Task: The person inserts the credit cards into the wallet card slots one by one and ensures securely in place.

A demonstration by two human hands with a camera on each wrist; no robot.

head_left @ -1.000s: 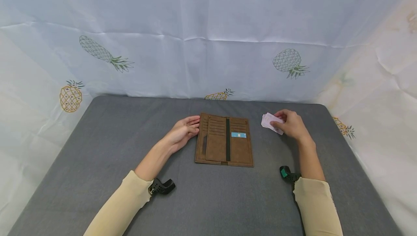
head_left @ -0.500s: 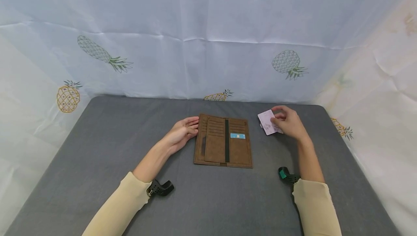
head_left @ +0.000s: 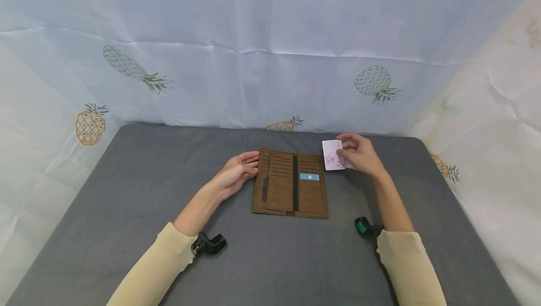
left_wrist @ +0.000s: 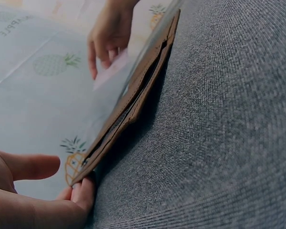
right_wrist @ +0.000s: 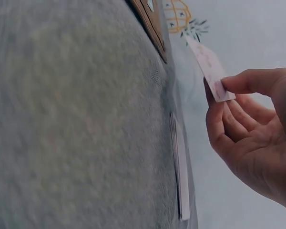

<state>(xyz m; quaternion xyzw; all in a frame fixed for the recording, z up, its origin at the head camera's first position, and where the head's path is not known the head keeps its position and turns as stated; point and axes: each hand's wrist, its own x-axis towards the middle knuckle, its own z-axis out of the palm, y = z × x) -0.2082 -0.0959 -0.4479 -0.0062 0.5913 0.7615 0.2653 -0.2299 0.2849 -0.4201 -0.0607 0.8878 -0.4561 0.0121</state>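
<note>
- Pink printed card (head_left: 331, 155): held above the grey table (head_left: 270, 263), just right of the brown wallet's far right corner; the print is too small to read.
- Right hand (head_left: 360, 156): pinches the card by its right part between the thumb and fingers, leaving its left part free.
- Handling: the card looks light, thin and fairly stiff, probably smooth enough to slip sideways under a loose pinch and liable to crease if squeezed hard. An edge or corner grip, thumb on one face and fingers behind, seems the best hold.
- Left hand (head_left: 236, 172): rests at the left edge of the brown wallet (head_left: 281, 193), fingers extended, their tips under that edge; the thumb stands apart, gripping nothing.
- Wallet: lies open, with slots on both halves and a dark strip (head_left: 295, 184) between them. It looks soft and flexible, easiest to steady by its outer edge.
- Blue card (head_left: 309, 176): sits in the wallet's right half, filling a slot there.
- Card stack (right_wrist: 181, 167): lies on the table below the right hand, in the way of any low sweep.
</note>
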